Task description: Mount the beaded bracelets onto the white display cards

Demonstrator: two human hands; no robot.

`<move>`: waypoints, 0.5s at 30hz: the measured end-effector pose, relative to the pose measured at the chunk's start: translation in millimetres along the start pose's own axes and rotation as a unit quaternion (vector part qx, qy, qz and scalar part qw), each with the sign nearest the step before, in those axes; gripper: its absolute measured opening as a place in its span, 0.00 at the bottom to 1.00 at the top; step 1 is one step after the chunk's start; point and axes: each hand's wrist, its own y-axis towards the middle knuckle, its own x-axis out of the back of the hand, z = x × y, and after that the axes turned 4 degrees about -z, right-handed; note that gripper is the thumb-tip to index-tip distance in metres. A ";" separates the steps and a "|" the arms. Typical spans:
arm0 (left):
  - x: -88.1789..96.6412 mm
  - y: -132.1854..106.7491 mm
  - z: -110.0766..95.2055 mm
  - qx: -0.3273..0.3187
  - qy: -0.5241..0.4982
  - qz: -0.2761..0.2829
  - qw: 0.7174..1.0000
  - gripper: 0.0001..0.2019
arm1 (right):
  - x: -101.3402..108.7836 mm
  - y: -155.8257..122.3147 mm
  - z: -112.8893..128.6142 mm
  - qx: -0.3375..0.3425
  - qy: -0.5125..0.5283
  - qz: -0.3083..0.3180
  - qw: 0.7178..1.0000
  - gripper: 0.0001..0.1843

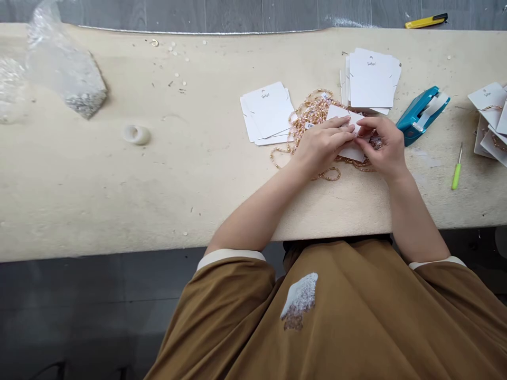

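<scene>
My left hand and my right hand meet over a white card lying on a heap of pink and gold bead chains. Both hands have their fingers pinched on the card's top edge, where a bit of chain shows by my right fingers. A stack of blank white cards lies just left of the heap. A second stack of cards sits behind it.
A teal tape dispenser lies right of my hands, a green-handled pick further right, finished cards at the right edge. A clear bag of beads and a tape roll lie far left. A yellow knife lies at the back.
</scene>
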 end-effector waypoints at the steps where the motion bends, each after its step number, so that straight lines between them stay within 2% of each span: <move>1: -0.2 -0.1 -0.2 -0.005 0.005 -0.007 1.000 0.13 | -0.7 -0.3 0.7 -0.002 0.004 -0.004 1.000 0.16; 3: -0.9 -0.4 -0.4 -0.015 0.011 -0.020 1.000 0.13 | -2.1 -0.3 2.2 -0.006 0.007 -0.005 1.000 0.15; 9: -3.0 -1.3 2.9 -0.014 -0.001 -0.018 1.000 0.12 | -1.9 3.6 5.9 -0.026 0.052 -0.010 0.998 0.03; 15: -1.4 0.0 4.0 0.019 -0.032 0.004 0.999 0.13 | -5.4 4.1 8.0 -0.051 0.056 -0.036 0.996 0.03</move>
